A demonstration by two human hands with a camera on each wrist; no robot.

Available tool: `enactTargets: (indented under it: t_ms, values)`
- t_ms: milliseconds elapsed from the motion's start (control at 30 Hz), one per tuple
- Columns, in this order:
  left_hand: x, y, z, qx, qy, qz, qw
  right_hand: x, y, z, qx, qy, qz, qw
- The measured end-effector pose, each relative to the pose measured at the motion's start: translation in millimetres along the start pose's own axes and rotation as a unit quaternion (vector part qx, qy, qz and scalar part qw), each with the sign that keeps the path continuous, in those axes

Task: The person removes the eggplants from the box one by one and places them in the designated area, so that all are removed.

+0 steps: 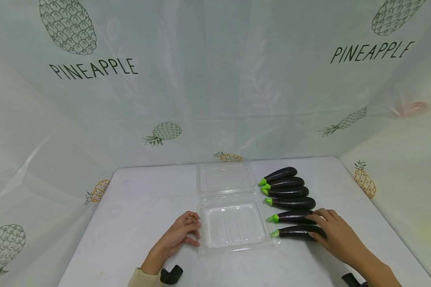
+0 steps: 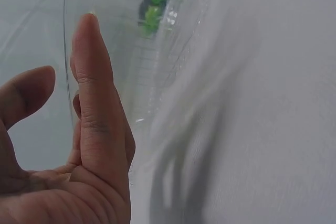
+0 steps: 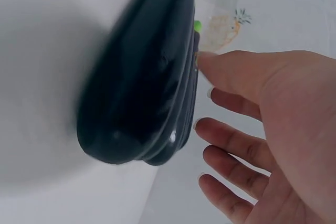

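Note:
A clear plastic clamshell container (image 1: 236,223) lies opened flat on the table, its lid (image 1: 224,178) towards the back. Beside its left edge is my left hand (image 1: 182,234), fingers loosely bent and holding nothing; the left wrist view shows this hand (image 2: 97,129) upright by the clear plastic. Several dark eggplants (image 1: 293,203) with green stems form a column right of the container. My right hand (image 1: 339,238) hovers at the blunt ends of the two nearest ones. In the right wrist view, its fingers and thumb (image 3: 236,74) are spread beside the closest eggplant (image 3: 136,82); whether they touch it is unclear.
A white table (image 1: 143,199) carries everything. Behind and at both sides hangs a pale sheet (image 1: 215,87) printed with pineapples. Black devices sit at the left wrist (image 1: 171,275) and right wrist (image 1: 351,280).

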State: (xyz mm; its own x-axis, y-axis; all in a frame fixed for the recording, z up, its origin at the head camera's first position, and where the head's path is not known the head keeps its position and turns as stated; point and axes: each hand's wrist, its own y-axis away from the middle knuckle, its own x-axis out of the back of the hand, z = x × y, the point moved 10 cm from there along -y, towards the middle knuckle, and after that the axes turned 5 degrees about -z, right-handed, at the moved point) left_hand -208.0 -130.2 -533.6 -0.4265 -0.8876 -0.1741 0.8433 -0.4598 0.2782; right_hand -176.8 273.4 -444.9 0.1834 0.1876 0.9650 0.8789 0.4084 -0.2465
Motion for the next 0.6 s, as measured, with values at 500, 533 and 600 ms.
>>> enactTargets:
  t_ms: [500,533,600]
  values:
    - [42.0,9.6,4.3,0.003,-0.021,0.054,0.9983,19.5,-7.0,25.4,-0.005,-0.026,0.04,0.9989]
    - [45.1,10.7,4.8,0.003,-0.023,0.059,0.998,19.8,-7.6,27.6,-0.008,-0.025,0.039,0.9989]
    - [51.9,12.9,5.9,0.003,-0.027,0.072,0.997,20.2,-8.6,32.6,-0.014,-0.025,0.038,0.9989]
